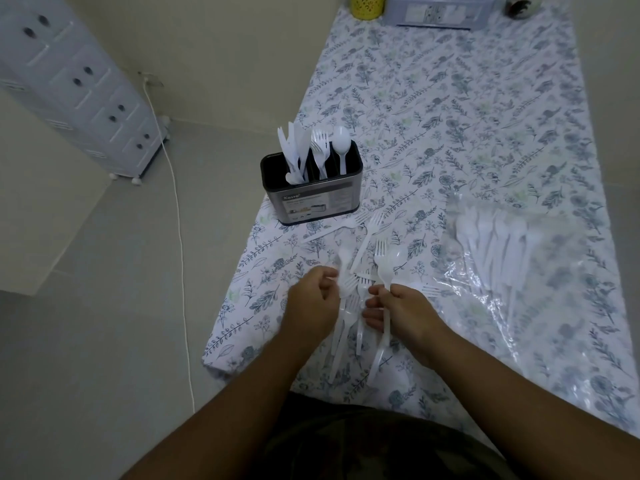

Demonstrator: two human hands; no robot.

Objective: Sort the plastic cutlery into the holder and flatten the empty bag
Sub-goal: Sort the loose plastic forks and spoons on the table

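Plastic cutlery (360, 268) loose near table's front-left corner, holder (311, 187) just beyond at left edge. Right hand (405, 313) grasps spoon and fork handles; left hand (311, 299) pinches a fork. Bag (519, 271), cutlery inside, toward right edge.

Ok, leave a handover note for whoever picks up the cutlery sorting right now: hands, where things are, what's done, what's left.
Right hand grips a spoon and a fork by their handles; left hand is curled at the loose pile of forks and spoons in front of you, and whether it holds a piece is unclear.
Holder stands ahead on the left: knives, forks and one spoon already in separate compartments.
Bag lies on the right, still holding cutlery.
Left: sort the held pieces and the pile, empty the bag, flatten it.
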